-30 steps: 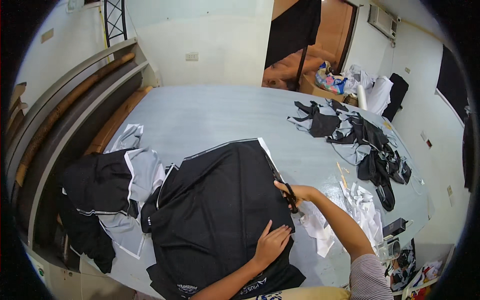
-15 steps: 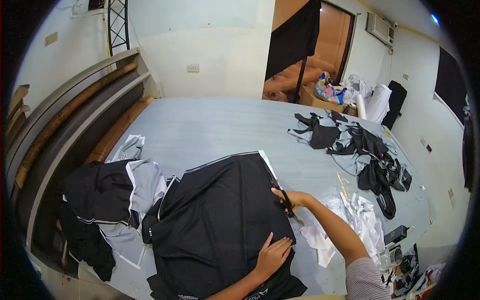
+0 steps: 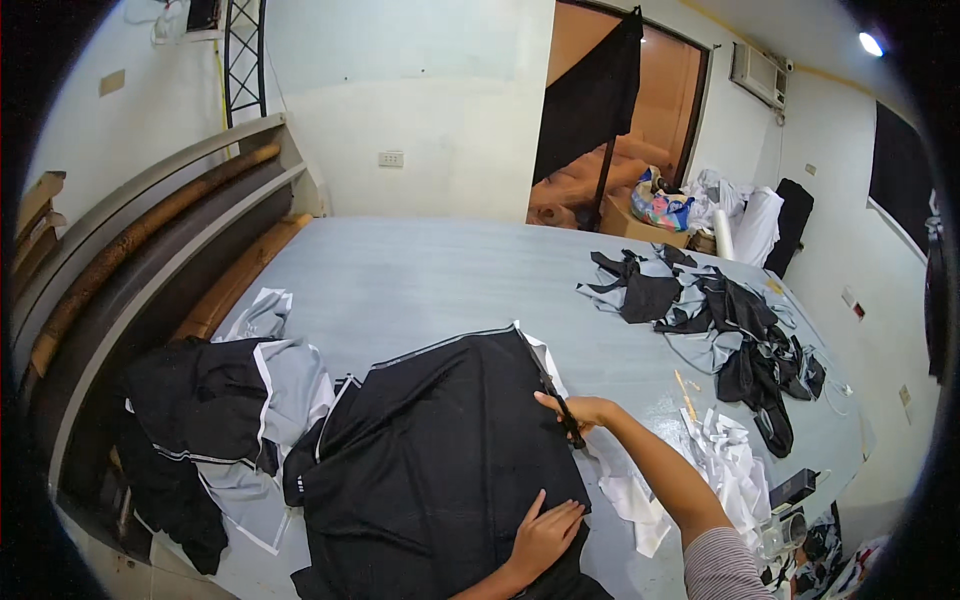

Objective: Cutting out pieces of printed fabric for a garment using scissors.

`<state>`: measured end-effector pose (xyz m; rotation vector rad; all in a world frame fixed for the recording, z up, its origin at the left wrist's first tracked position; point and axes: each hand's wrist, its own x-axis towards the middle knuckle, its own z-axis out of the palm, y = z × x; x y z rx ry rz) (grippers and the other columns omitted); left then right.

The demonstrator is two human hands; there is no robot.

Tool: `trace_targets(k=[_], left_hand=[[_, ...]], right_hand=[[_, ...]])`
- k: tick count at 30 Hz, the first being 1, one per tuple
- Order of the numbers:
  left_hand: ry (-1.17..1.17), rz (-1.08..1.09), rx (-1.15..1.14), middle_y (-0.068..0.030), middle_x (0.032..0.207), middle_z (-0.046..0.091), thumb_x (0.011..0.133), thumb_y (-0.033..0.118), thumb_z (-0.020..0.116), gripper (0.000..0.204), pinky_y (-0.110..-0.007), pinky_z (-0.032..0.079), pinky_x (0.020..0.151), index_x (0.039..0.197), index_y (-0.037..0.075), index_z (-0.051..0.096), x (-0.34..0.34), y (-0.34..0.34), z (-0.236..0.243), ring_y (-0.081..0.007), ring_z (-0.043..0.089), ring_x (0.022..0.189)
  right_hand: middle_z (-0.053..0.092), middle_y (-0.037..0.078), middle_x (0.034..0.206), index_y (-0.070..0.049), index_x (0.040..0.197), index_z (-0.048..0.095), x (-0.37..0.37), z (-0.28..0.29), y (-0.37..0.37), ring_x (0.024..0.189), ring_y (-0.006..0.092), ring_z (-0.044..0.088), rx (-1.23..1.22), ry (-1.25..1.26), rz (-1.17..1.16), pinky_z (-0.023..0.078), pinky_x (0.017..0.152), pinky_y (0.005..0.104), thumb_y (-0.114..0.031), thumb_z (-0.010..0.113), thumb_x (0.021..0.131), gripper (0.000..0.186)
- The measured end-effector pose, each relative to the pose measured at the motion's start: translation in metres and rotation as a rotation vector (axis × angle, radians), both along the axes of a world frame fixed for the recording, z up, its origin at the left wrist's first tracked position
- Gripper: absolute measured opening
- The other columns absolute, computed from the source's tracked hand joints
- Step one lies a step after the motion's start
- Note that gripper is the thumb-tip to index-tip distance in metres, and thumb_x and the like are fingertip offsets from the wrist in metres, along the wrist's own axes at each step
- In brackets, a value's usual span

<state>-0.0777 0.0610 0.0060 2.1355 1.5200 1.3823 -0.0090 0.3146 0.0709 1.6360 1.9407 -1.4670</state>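
Spread over the near part of the table is a large piece of black fabric with a narrow pale border along its far edge. My right hand is closed round the handles of black scissors, whose blades run along the fabric's right edge. A white strip shows beside the blades there. Lower down, my left hand lies flat on the fabric near its right side, fingers stretched out.
Black and grey garment pieces are heaped at the left. More cut pieces lie at the far right. White scraps are piled right of my right arm, near a black box-shaped device. Long rolls line the table's left side.
The scissors and my right hand have shifted slightly along the fabric's right edge, and the white strip now stands away from it. The whole view has tilted up a little.
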Motion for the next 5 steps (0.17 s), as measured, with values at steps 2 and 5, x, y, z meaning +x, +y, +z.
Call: trace_targets(k=[2, 5], left_hand=[[0.006, 0.002, -0.005, -0.0076, 0.105, 0.069, 0.086, 0.015, 0.064, 0.02, -0.045, 0.032, 0.108, 0.102, 0.005, 0.07, -0.0021, 0.0009, -0.0012, -0.0167, 0.065, 0.103], [-0.024, -0.01, -0.018, -0.0094, 0.105, 0.069, 0.087, 0.016, 0.064, 0.02, -0.048, 0.03, 0.109, 0.104, 0.007, 0.07, -0.0036, 0.0005, -0.0028, -0.0193, 0.064, 0.104]], right_hand=[[0.055, 0.007, 0.07, -0.008, 0.084, 0.052, -0.0014, 0.0003, -0.0006, 0.064, 0.0175, 0.062, -0.023, -0.005, -0.017, 0.049, 0.062, 0.0318, -0.092, 0.043, 0.062, 0.087], [0.055, 0.007, 0.071, -0.007, 0.083, 0.052, 0.0072, 0.0093, 0.0005, 0.062, 0.0193, 0.061, -0.127, 0.028, 0.069, 0.05, 0.062, 0.0329, -0.092, 0.041, 0.063, 0.088]])
